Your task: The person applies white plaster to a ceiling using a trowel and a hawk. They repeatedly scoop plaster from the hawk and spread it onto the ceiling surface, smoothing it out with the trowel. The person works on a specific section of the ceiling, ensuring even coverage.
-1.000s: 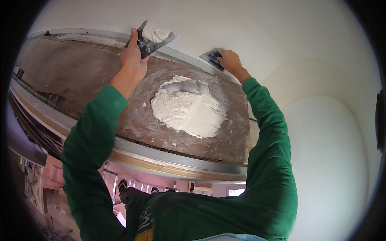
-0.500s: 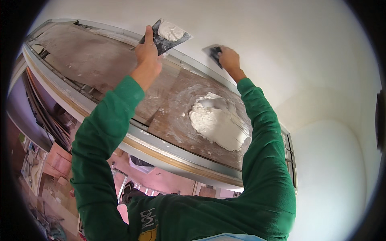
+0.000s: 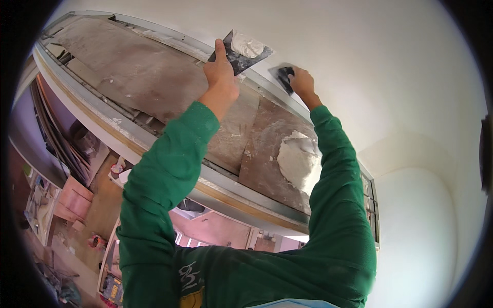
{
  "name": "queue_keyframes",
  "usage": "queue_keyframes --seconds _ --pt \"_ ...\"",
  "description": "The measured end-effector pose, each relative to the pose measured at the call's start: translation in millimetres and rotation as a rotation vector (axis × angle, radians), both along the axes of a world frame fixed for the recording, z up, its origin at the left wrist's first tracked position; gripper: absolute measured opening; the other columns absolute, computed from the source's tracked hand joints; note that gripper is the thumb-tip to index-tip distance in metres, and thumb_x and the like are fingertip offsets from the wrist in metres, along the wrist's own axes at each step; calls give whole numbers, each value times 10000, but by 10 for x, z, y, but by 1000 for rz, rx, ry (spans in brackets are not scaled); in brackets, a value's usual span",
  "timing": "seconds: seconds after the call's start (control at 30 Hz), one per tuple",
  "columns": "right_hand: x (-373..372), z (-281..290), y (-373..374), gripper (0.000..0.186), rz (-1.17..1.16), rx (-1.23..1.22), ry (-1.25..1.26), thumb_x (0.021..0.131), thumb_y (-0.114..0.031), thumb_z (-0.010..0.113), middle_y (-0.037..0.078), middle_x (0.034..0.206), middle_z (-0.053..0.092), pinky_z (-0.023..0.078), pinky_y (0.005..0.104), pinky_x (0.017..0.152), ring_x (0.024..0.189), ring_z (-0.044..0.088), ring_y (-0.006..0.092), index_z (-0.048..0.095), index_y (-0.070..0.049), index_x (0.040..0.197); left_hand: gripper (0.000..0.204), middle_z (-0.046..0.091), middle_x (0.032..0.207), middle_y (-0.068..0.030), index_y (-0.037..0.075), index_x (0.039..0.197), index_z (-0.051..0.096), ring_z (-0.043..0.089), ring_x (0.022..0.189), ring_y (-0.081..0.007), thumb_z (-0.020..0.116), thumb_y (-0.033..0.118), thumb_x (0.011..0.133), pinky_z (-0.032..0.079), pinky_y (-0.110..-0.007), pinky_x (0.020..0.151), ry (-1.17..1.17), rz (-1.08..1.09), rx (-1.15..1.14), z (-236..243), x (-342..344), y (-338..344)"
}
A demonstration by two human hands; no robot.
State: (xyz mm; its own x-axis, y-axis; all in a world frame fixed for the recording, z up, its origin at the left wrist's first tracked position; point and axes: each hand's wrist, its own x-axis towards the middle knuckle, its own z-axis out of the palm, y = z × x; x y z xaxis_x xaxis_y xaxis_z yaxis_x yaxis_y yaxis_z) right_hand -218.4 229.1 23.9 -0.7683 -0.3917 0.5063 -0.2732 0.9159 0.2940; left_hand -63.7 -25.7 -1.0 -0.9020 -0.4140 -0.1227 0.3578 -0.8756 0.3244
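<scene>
My left hand (image 3: pixel 222 77) grips a dark, flat, roughly square plate (image 3: pixel 238 62), its thumb along the near-left side. On that plate rests a lump of white plaster (image 3: pixel 247 45). To its right, my right hand (image 3: pixel 302 82) is closed on a small trowel (image 3: pixel 283 78), whose blade lies at or near the white wall (image 3: pixel 359 61); whether it touches I cannot tell. Below the hands, a pile of white plaster (image 3: pixel 300 161) is spread on a brown board (image 3: pixel 262 179), partly hidden by my right forearm.
The boards lie on a long metal-framed platform (image 3: pixel 228 180) raised above the floor. Past its near edge, far below, are a wooden floor (image 3: pixel 105 205), leaning dark strips (image 3: pixel 54 123) and a pinkish panel (image 3: pixel 74 199). A curved white wall section (image 3: pixel 418 220) stands at the right.
My left hand with the plaster-laden plate has moved right, closer to my right hand. The trowel has shifted slightly right and down. The view has turned, so the platform appears shifted rightward.
</scene>
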Motion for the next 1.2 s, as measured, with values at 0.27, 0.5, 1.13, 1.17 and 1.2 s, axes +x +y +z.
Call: queue_keyframes --seconds 0.27,0.5,1.13,1.17,1.2 --pt "-162 77 -382 285 58 171 -44 830 -225 620 181 966 668 498 482 807 933 627 375 639 -103 1087 495 604 1089 -38 -1 1119 569 589 933 -159 561 457 933 483 -303 799 -5 27 97 106 171 -154" --pt "-46 126 46 267 100 53 -43 828 -206 626 167 964 671 507 456 780 923 631 361 633 -74 1060 515 605 1125 -73 -26 1142 551 607 975 -185 557 446 936 507 -331 843 2 73 134 57 110 -172" --pt "3357 305 192 159 602 -2360 -1060 947 -113 423 137 861 599 544 245 548 648 597 177 459 24 1020 603 595 1018 -91 -94 971 559 532 884 -148 396 486 997 436 -283 813 208 497 -783 179 826 647" --pt "3468 301 148 162 639 -2393 -1090 948 -111 420 135 869 606 550 240 551 643 601 174 464 25 1024 596 600 1016 -99 -99 968 559 542 891 -164 387 470 1003 440 -287 827 294 663 -871 108 839 672" --pt "3535 297 114 174 738 -2365 -1139 943 -114 424 122 900 624 567 254 569 664 622 177 485 26 1025 594 608 1013 -105 -91 979 565 550 905 -182 365 468 1007 438 -311 854 408 781 -962 101 881 667"
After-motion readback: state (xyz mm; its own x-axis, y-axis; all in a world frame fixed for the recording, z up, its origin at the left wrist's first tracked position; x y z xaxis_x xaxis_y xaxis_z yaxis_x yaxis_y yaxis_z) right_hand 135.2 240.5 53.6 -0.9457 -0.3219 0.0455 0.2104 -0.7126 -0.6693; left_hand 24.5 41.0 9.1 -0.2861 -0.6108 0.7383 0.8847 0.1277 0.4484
